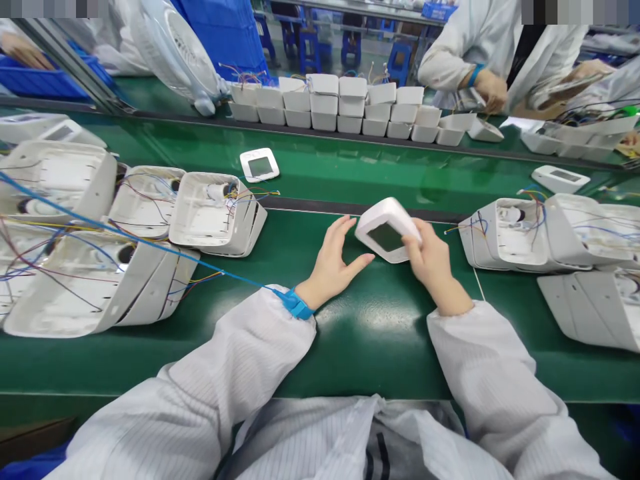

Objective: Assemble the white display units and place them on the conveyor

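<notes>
Raised over the green bench is a white plastic device housing with a dark screen (386, 235), tilted, its far edge slightly blurred. My right hand (431, 259) grips it by the right side, thumb on the front. To its left, my left hand (334, 265) is open, thumb and fingers apart, close to the housing but holding nothing. A blue wrist strap (296, 304) with a blue cord circles my left wrist. Beyond the hands, on the green surface behind a dark strip, lies a flat white panel with a grey screen (259, 165).
Stacked white casings with loose wires (215, 210) fill the left side; more wired casings (520, 233) stand at right. Behind runs a row of white casings (325, 103). A pale fan (175, 50) stands back left. A co-worker's hand (490, 90) is at upper right.
</notes>
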The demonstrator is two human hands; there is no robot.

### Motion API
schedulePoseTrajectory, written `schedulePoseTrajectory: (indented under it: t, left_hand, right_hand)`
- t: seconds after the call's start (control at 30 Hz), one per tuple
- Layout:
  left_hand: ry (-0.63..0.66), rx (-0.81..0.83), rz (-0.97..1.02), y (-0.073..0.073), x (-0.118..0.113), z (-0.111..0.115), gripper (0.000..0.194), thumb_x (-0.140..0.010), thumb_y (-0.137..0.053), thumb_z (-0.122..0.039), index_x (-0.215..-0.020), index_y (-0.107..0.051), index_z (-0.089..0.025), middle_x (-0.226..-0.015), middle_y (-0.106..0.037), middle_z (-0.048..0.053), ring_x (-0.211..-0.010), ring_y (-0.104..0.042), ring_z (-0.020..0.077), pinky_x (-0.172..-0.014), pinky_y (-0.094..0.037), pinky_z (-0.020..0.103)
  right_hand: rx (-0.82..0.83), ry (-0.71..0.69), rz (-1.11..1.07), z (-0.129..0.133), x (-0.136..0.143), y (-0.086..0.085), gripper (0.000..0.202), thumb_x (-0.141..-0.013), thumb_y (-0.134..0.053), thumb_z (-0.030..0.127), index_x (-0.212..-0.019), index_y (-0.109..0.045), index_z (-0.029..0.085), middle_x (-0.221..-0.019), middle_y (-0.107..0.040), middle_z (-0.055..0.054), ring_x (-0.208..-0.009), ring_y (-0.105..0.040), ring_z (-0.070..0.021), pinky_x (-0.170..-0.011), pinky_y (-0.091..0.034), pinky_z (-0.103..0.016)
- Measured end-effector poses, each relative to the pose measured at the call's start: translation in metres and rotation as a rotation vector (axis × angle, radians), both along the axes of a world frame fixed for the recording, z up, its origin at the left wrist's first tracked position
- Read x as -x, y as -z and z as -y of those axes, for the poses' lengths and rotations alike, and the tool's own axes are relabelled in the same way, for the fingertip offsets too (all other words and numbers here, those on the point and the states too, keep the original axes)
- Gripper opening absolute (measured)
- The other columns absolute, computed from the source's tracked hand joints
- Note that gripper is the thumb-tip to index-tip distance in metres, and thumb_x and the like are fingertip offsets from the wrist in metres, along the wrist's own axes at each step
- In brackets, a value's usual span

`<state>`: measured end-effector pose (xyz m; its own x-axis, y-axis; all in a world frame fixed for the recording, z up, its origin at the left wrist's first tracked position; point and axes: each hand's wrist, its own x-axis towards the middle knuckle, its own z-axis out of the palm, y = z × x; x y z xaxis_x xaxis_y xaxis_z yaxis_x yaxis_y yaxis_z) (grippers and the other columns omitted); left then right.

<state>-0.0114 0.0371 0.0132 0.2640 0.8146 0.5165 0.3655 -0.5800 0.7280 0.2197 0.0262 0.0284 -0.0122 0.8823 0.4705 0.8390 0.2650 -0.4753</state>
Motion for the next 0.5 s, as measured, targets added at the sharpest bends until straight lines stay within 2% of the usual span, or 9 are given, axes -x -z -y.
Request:
schedulePoseTrajectory:
  t: [0.1,0.17,0.23,0.33,0.4,0.5]
  left_hand:
    - [0.008,0.028,-0.082,0.001,-0.001,0.000,0.048,-0.088,-0.063,-0.040,-0.131,-0.050,-0.021,-0.145,-0.045,0.015,-0.137,-0.044,0.0279,-0.112,-0.040,0.049]
    - [0.037,0.019,-0.113,0.002,-0.002,0.001,0.041,-0.088,-0.062,-0.036,-0.125,-0.055,-0.019,-0.140,-0.051,0.015,-0.132,-0.049,0.0271,-0.111,-0.041,0.049]
    - [0.052,0.005,-0.129,0.003,-0.002,0.002,0.036,-0.088,-0.062,-0.034,-0.121,-0.058,-0.019,-0.135,-0.056,0.014,-0.128,-0.053,0.0263,-0.109,-0.044,0.049]
    - [0.036,-0.013,-0.145,0.006,-0.002,0.005,0.030,-0.089,-0.061,-0.033,-0.116,-0.061,-0.020,-0.128,-0.061,0.012,-0.122,-0.057,0.0253,-0.106,-0.047,0.049]
    - [0.027,-0.034,-0.175,0.006,-0.004,0.001,0.029,-0.090,-0.059,-0.033,-0.115,-0.063,-0.020,-0.127,-0.062,0.012,-0.120,-0.058,0.0245,-0.105,-0.047,0.047]
    - [0.023,-0.080,-0.306,-0.002,-0.010,-0.028,0.032,-0.089,-0.059,-0.035,-0.116,-0.065,-0.018,-0.129,-0.061,0.014,-0.124,-0.056,0.0257,-0.107,-0.045,0.047]
  right_hand:
    - [0.133,0.253,-0.146,-0.022,-0.024,0.014,0.062,-0.094,-0.034,0.063,-0.109,-0.069,0.014,-0.082,-0.073,-0.013,-0.078,-0.069,-0.0288,-0.071,-0.053,-0.038]
    - [0.176,0.316,-0.334,-0.039,-0.030,0.023,0.062,-0.093,-0.036,0.064,-0.099,-0.072,0.013,-0.069,-0.070,-0.010,-0.065,-0.067,-0.0242,-0.065,-0.053,-0.036]
    - [0.173,0.288,-0.569,-0.056,-0.028,0.030,0.058,-0.092,-0.040,0.060,-0.103,-0.070,0.012,-0.071,-0.069,-0.008,-0.058,-0.065,-0.0193,-0.061,-0.054,-0.033]
    - [0.052,0.193,-0.792,-0.076,-0.016,0.035,0.051,-0.086,-0.055,0.048,-0.123,-0.062,0.014,-0.106,-0.071,-0.012,-0.078,-0.071,-0.0178,-0.072,-0.057,-0.032]
    - [0.015,0.137,-0.751,-0.081,-0.008,0.036,0.052,-0.079,-0.063,0.039,-0.125,-0.061,0.014,-0.120,-0.066,-0.014,-0.091,-0.071,-0.0194,-0.082,-0.057,-0.035]
    - [0.117,0.030,-0.498,-0.079,-0.002,0.034,0.036,-0.078,-0.063,0.033,-0.107,-0.072,0.014,-0.105,-0.073,-0.013,-0.086,-0.071,-0.0213,-0.086,-0.056,-0.041]
